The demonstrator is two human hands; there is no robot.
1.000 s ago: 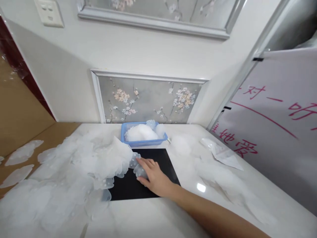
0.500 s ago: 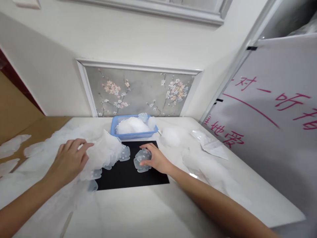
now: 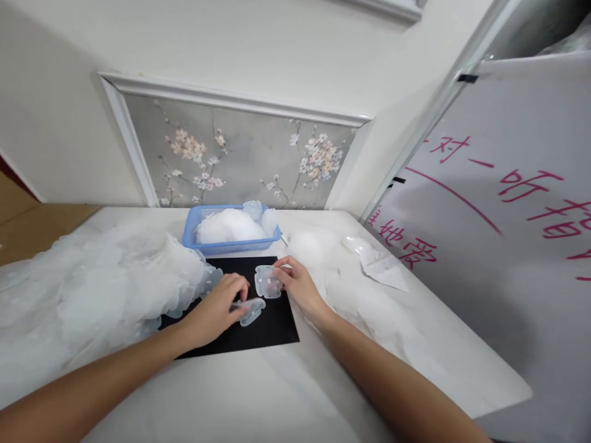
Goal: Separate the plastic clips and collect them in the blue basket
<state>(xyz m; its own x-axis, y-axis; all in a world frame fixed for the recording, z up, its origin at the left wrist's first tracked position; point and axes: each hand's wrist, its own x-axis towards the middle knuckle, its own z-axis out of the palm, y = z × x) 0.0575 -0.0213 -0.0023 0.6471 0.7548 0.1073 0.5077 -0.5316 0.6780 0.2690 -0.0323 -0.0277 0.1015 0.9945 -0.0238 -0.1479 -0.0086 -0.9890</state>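
Note:
My left hand [image 3: 216,311] pinches a thin, translucent scalloped sheet [image 3: 253,312], held tilted above the black mat [image 3: 272,331]. At the mat's right side my right hand [image 3: 299,288] grips the edge of a second translucent sheet [image 3: 265,283], squarish with notched edges and small pale dots. The two sheets are close together but look separate. Beside my left hand, a large heap of similar filmy white pieces [image 3: 124,277] spreads over the table and overlaps the mat's left part.
Behind the mat stands a blue plastic basket [image 3: 231,248] holding white fluffy material [image 3: 231,226]. More white fluff [image 3: 369,311] lies on the right, near a clear plastic bag [image 3: 381,264]. A whiteboard [image 3: 484,277] with red writing borders the table's right side.
My left hand has moved right from the heap onto the mat and now holds a sheet. My right hand has shifted to a sheet's right edge. The camera view has shifted.

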